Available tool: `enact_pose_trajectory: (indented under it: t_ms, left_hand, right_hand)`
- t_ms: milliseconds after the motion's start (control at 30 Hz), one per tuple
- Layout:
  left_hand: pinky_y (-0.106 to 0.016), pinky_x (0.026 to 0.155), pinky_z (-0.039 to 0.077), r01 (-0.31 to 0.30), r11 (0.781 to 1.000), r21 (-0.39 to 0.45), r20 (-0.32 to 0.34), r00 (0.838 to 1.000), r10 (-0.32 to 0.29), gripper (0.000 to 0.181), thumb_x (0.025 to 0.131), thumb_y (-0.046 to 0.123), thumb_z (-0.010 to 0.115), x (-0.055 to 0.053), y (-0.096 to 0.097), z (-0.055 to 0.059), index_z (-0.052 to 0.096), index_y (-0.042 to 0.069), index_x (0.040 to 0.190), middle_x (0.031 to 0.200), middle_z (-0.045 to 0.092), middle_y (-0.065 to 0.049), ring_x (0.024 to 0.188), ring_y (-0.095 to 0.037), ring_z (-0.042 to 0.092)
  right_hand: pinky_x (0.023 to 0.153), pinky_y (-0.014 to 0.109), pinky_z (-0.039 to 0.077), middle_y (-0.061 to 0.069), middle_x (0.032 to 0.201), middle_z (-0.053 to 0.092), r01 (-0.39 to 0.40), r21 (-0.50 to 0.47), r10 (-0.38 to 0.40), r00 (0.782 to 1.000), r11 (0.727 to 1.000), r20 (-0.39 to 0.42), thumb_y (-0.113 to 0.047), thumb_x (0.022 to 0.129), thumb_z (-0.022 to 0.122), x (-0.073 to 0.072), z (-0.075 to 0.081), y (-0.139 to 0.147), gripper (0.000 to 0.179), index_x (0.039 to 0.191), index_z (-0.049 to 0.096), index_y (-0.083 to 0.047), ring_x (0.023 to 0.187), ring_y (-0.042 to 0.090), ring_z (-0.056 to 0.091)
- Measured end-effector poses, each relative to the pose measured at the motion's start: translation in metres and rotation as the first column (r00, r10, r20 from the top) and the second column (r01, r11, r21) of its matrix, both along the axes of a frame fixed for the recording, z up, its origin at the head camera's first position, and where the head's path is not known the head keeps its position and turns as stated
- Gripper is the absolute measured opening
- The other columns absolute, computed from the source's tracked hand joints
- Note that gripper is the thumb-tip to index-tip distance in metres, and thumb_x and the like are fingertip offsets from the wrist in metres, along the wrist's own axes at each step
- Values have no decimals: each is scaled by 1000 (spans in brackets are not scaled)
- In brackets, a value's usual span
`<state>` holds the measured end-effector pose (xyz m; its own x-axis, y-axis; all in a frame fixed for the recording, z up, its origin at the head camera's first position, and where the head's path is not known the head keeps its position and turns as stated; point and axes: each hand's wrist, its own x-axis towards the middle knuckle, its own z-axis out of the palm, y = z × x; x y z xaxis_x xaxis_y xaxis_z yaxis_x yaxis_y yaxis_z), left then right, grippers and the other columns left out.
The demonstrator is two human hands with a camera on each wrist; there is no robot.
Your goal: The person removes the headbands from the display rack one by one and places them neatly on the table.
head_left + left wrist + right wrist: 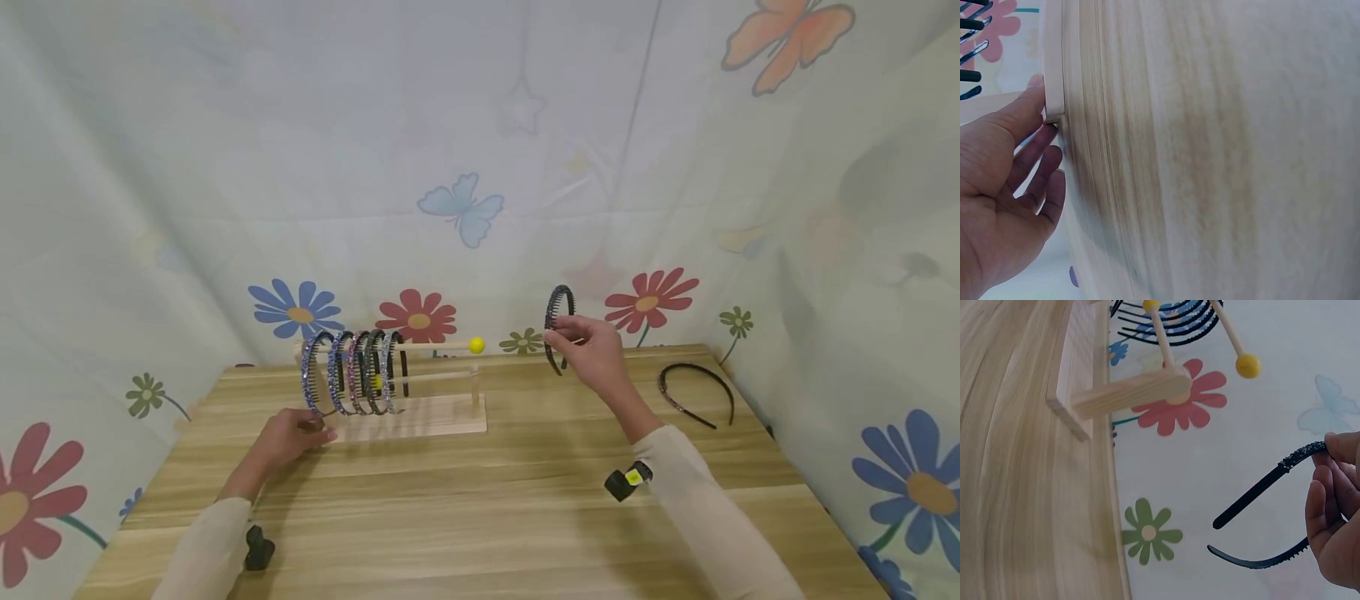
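A black headband with dark sparkling stones is pinched between the thumb and fingers of my right hand, raised above the back of the table. In the right wrist view its two free ends point toward the stand. A wooden headband stand with yellow-tipped rods stands left of the middle. Several jewelled headbands in blue, pink, dark and silver hang on it. My left hand grips the left end of the stand's base, thumb against the wood and the other fingers bent beside it.
Another black headband lies at the right side of the wood-grain table. Behind the table hangs a pale curtain with printed flowers and butterflies. A yellow ball caps the upper rod, which sticks out to the right.
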<state>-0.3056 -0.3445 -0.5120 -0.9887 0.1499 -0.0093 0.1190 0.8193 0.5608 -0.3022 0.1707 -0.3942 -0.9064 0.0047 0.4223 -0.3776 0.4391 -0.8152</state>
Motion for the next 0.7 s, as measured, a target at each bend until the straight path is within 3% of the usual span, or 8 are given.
enact_pose_trajectory:
  t_ms: [267,533,700]
  left_hand:
    - [-58,93,54,9,1000,6,-18,1000,-9,37,93,31,76,2,0,1,74,0,113,116,72,-23,107,-41,68]
    - [-58,94,54,17,1000,9,-12,1000,-17,40,93,33,76,-1,-2,-2,73,-1,115,118,71,-23,109,-42,68]
    - [-58,92,55,23,1000,6,-12,1000,-23,41,93,34,77,-3,-4,-3,73,-2,114,117,72,-24,107,-43,68]
  right_hand:
    - [67,22,55,14,102,77,33,18,-34,998,999,45,-31,93,78,-2,-16,18,37,119,74,-5,92,26,71]
    - [81,41,59,14,104,76,90,59,-95,991,994,96,-30,92,78,-8,-37,32,35,118,75,-5,97,28,72]
    - [83,48,59,15,104,77,104,76,-112,987,992,116,-32,93,78,-11,-49,41,35,115,76,-5,98,30,73]
